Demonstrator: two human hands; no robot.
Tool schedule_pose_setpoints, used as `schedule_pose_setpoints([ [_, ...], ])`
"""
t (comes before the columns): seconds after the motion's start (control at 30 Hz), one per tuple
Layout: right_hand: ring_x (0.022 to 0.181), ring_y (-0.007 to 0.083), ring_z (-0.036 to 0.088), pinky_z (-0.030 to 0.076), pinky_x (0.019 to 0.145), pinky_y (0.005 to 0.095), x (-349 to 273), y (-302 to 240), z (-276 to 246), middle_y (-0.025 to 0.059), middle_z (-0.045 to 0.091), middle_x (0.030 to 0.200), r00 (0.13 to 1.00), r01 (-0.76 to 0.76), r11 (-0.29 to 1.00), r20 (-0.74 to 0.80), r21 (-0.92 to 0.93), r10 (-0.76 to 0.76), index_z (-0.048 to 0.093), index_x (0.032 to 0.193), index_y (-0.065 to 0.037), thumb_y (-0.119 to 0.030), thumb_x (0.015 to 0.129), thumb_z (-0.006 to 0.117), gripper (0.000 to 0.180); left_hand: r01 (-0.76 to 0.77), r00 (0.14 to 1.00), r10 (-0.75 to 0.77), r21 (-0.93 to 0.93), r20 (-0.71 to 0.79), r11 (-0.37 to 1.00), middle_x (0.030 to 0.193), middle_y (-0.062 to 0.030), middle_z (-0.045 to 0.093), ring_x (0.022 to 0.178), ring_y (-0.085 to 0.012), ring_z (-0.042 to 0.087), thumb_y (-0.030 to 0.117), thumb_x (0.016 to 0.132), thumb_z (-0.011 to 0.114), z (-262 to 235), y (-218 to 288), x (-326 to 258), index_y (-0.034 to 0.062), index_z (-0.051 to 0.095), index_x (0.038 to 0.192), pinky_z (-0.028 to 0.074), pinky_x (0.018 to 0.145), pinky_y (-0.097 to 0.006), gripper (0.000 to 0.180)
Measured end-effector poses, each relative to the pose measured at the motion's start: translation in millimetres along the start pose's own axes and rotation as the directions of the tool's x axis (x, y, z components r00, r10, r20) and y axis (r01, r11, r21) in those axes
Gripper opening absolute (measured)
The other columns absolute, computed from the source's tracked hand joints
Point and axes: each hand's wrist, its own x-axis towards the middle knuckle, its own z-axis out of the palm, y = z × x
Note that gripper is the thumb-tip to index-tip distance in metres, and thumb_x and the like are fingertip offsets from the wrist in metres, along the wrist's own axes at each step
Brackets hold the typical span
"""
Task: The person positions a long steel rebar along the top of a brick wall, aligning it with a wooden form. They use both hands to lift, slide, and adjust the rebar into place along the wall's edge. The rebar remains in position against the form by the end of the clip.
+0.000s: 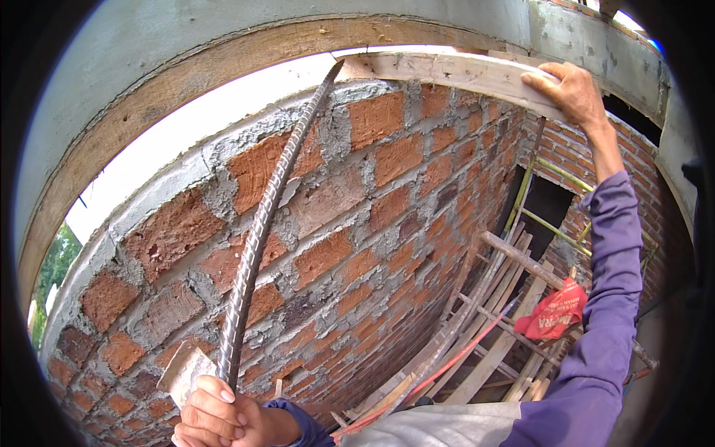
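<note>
My left hand point(212, 417), low in the view, is closed round the lower end of a ribbed steel reinforcing bar point(261, 231). The bar slants up and to the right across the brick wall point(328, 253). Its tapered tip meets the left end of a wooden board point(447, 71), just under the curved timber edge of the concrete above. With my arm raised, my right hand point(572, 93) grips that board near its right end, thumb along its face. Beside my left fist shows a flat, pale piece point(186, 371); whether I hold it cannot be seen.
A concrete beam point(223, 37) with a timber strip point(164, 97) beneath arches overhead. Bright daylight fills the gap above the wall. Down to the right, scaffolding of planks and poles point(499, 313) carries a red cap or cloth point(553, 311). Another brick wall point(633, 164) stands behind it.
</note>
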Motion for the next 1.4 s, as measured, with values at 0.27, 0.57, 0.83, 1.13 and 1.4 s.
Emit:
schedule_pose_setpoints([
  [0.27,0.087,0.0164,0.069,0.05,0.084,0.0296,-22,138,-120,0.0104,0.075,0.098,0.918,-0.364,0.931,0.18,0.026,0.354,0.074,0.118,-0.004,-0.063,0.091,0.064,0.066,-0.042,0.999,0.042,-0.015,0.013,0.999,0.051,-0.0003,0.041,0.044,-0.0167,0.037,0.029,0.102,0.044,11,-3,-3,0.0136,0.045,0.069,0.043,0.065,-0.04,0.036],
  [0.57,0.097,0.0146,0.066,0.05,0.09,0.027,-180,129,-153,0.0062,0.072,0.109,0.743,-0.668,0.735,0.04,0.118,0.668,0.071,0.124,-0.003,-0.039,0.093,0.075,0.048,-0.103,0.982,0.108,0.038,-0.152,0.994,0.049,0.005,0.023,0.041,-0.0114,0.026,0.025,0.104,0.04,10,-12,2,0.0188,0.032,0.063,0.038,0.059,-0.036,0.043],
  [0.83,0.109,0.0265,0.069,0.049,0.1,0.0367,-142,57,-159,0.0163,0.071,0.121,0.758,-0.568,0.68,0.026,-0.463,0.651,0.066,0.135,-0.004,-0.057,0.084,0.076,0.074,-0.063,0.98,0.075,0.068,-0.186,0.996,0.048,0.0054,0.025,0.041,-0.0108,0.026,0.027,0.103,0.042,-4,-12,-7,0.0196,0.033,0.066,0.039,0.059,-0.035,0.039],
  [1.13,0.118,0.0368,0.064,0.05,0.102,0.0475,-41,-35,-37,0.0209,0.067,0.128,0.982,0.041,0.87,0.178,-0.491,0.055,0.059,0.141,-0.006,-0.075,0.093,0.051,0.084,-0.109,0.98,0.123,0.095,-0.159,0.989,0.049,0.0047,0.025,0.041,-0.011,0.025,0.03,0.105,0.043,10,-12,-12,0.0186,0.035,0.067,0.037,0.058,-0.035,0.041],
  [1.4,0.081,0.0361,0.074,0.056,0.072,0.0474,14,-32,14,0.0275,0.073,0.09,0.888,-0.082,0.933,0.4,-0.349,0.227,0.074,0.1,0.004,-0.07,0.091,0.06,0.075,-0.078,0.984,0.091,0.093,-0.152,0.993,0.047,0.0037,0.025,0.041,-0.0118,0.025,0.025,0.104,0.041,24,-8,-16,0.017,0.034,0.064,0.037,0.059,-0.037,0.042],
])
